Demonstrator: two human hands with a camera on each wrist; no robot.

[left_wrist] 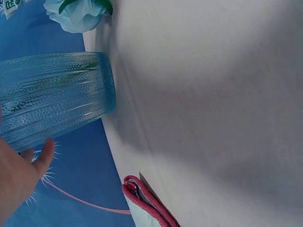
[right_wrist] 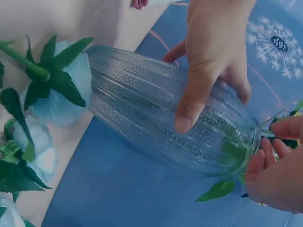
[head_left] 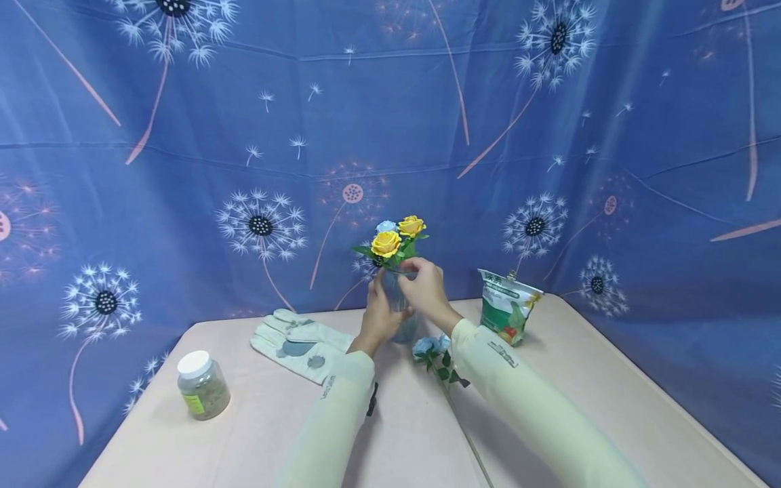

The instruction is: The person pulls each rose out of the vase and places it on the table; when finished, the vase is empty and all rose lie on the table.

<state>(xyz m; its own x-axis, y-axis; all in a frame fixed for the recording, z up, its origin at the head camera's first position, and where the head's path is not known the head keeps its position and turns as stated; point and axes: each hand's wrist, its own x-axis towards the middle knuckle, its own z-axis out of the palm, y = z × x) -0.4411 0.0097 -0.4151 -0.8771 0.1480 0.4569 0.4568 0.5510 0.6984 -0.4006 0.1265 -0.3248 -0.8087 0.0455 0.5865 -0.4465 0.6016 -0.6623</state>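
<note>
A ribbed, clear bluish glass vase (head_left: pixel 405 331) stands near the back of the table, holding two yellow roses (head_left: pixel 386 244) and a light blue rose (head_left: pixel 386 226). My left hand (head_left: pixel 379 315) grips its side, with the thumb across the glass in the right wrist view. At the vase's mouth, my right hand (head_left: pixel 427 288) pinches a green stem (right_wrist: pixel 267 134) between thumb and fingers. Leaves (right_wrist: pixel 217 190) poke out beside the rim. A spray of light blue roses (head_left: pixel 430 347) lies in front of the vase, its long stem running toward me under the right forearm.
White work gloves (head_left: pixel 299 346) with grey patches lie left of the vase. Farther left is a clear jar (head_left: pixel 210 393) with a white lid. A green and white bag (head_left: pixel 508 308), clipped at the top, stands at the right. Behind the table hangs a blue dandelion-print curtain (head_left: pixel 390 122).
</note>
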